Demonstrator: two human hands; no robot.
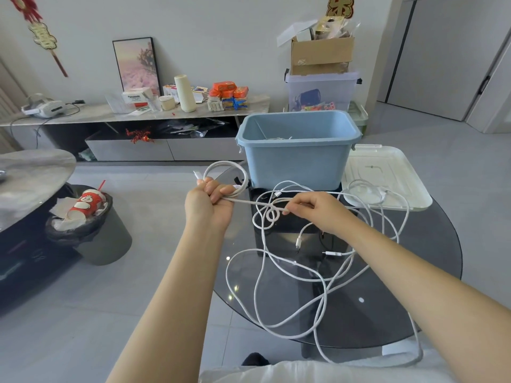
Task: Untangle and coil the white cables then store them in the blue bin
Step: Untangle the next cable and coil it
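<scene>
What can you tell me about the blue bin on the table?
The blue bin looks like matte plastic, rectangular, with a thick rolled rim and slightly tapered walls. It stands upright and open at the far side of the dark glass table. Some white cable lies inside. Its white lid rests beside it. Neither hand touches it.

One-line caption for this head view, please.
Left hand holds a started coil while right hand pinches the white cable over the tangle, blue bin behind.
</scene>
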